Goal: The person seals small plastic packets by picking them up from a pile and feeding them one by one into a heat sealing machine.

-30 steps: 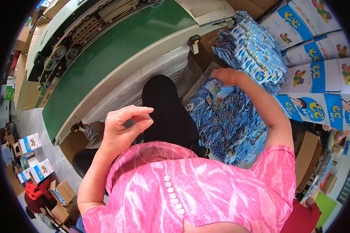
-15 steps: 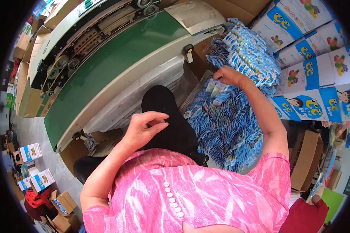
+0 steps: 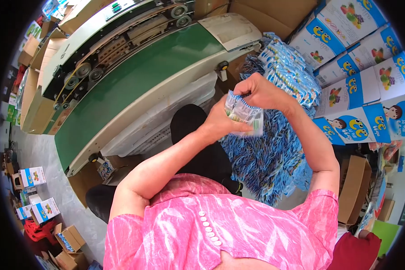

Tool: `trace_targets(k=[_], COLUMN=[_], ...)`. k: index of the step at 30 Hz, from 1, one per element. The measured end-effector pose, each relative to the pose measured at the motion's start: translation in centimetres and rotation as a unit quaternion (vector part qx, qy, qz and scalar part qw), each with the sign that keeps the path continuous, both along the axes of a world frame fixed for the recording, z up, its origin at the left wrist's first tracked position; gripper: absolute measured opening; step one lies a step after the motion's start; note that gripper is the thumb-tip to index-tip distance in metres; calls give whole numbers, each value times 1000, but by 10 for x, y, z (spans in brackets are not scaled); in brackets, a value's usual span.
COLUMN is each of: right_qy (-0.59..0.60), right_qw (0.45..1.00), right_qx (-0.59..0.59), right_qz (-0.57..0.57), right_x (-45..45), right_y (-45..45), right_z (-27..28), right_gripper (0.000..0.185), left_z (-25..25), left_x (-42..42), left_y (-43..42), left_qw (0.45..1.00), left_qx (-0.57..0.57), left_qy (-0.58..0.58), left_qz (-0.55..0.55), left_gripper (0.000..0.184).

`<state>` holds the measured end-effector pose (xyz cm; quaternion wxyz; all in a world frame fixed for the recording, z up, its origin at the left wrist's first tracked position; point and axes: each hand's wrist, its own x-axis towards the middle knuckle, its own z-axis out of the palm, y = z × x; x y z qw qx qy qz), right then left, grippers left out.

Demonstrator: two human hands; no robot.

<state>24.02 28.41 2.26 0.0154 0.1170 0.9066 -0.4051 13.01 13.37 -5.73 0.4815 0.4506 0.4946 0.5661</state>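
My left hand (image 3: 219, 120) is closed around a small plastic packet (image 3: 244, 116) with blue-striped edges and a green-and-white print. My right hand (image 3: 263, 92) pinches at the packet's upper edge, its fingertips partly hidden. Whether there is one packet or a thin bundle I cannot tell. Below both hands spreads a big heap of blue-edged packets (image 3: 270, 155). Beyond my right forearm rise stacked rows of similar light-blue packets (image 3: 290, 67).
A machine with a green conveyor belt (image 3: 135, 85) curves across the front left. Printed white-and-blue cartons (image 3: 353, 87) stand stacked on the right. An open brown box (image 3: 354, 189) sits at lower right, near a person's red sleeve (image 3: 353, 252). More boxes (image 3: 45, 209) lie at far left.
My left hand has moved right and up and now grips the packet. My right hand has come away from the heap to meet it, bringing the packet up.
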Motion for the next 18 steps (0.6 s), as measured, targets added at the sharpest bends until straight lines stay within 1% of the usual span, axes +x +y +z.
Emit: trace_targets(k=[1,2,3,4,5,6,7,9,10,12,13,16,17,18], right_qy=[10,20,21,89,156,220,222,163,168,220,225,300,303,330], right_qw=[998,992,992,977,949,909,913,964,965,956,957,910,910,892], right_qx=[-57,-115,-115,-155,-193,-230,-230,-117,-115,-4,-1,-169,-169,-201], right_qz=[-22,-44,-37,-118,-196,-267,-253,-174,-166,-192,-183,-230,-226,-232], right_x=[-7,-12,-15,-18,-21,-25,-25,-22,-29,-50,-60,-91,-100,-110], right_y=[-7,-16,-25,-34,-42,-50,-55,-68,-84,-117,-126,-141,-144,-148], right_z=[2,4,10,18,27,33,25,-4,-2,2,4,2,2,2], right_gripper=[19,18,18,19,20,22,22,30,30,29,29,25,25,25], left_z=[5,11,17,25,33,38,41,45,48,54,57,64,66,68], left_x=[-2,-5,-9,-15,-24,-33,-42,-63,-72,-85,-91,-109,-114,-120], left_y=[-10,-20,-28,-36,-43,-50,-57,-71,-77,-90,-97,-115,-120,-125], left_qw=[993,973,974,967,957,945,945,931,923,921,918,911,908,904], left_qx=[-36,-71,-69,-54,-36,-14,-5,27,43,58,67,83,82,81], left_qy=[-106,-212,-210,-249,-286,-322,-319,-343,-356,-352,-353,-357,-363,-368], left_qz=[-31,-60,-54,-17,20,60,72,118,138,154,167,191,195,199], left_gripper=[46,42,42,38,35,32,32,32,32,32,33,33,33,33])
